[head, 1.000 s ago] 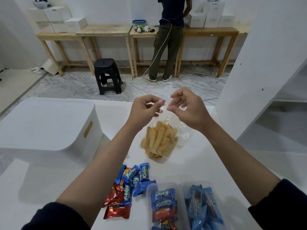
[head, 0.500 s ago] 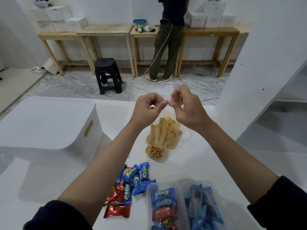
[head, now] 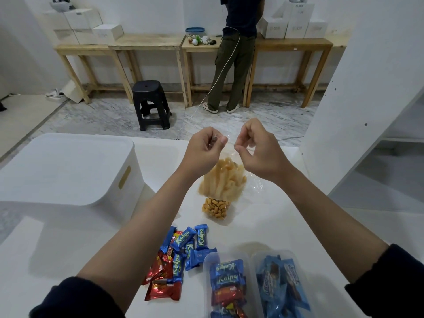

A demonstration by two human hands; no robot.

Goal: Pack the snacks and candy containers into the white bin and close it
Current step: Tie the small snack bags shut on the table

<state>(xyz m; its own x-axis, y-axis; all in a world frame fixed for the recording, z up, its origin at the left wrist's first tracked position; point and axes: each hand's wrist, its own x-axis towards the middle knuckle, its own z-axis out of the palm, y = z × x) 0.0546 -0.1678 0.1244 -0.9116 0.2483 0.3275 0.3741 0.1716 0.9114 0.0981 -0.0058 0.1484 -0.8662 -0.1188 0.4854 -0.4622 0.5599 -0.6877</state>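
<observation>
Being pinched at its top by both hands, a clear bag of pale stick snacks (head: 223, 182) is being held up over the tabletop (head: 270, 216). The left hand (head: 204, 152) is curled with thumb and fingers clamped on one side of the bag mouth; the right hand (head: 259, 152) is pinching the other side, the two hands being kept close but apart. Whether the plastic is being twisted, knotted or opened cannot be told. A smaller bag of orange nuggets (head: 215, 207) is lying just under the hanging bag, possibly touching it.

The white bin (head: 68, 166) is sitting at the left of the tabletop with its lid on, so nothing is judged as being packed yet. Loose blue and red candy wrappers (head: 181, 253) are lying near the front edge, and two clear candy containers (head: 227, 283) are standing beside them, uncovered and filled.

The step in hand is being judged as securing the snack bag before packing. Next, the bag mouth is likely needing to be finished, the bin lid lifted off, and the bag carried left into the bin; care is being called for so the brittle sticks are not crushed.
</observation>
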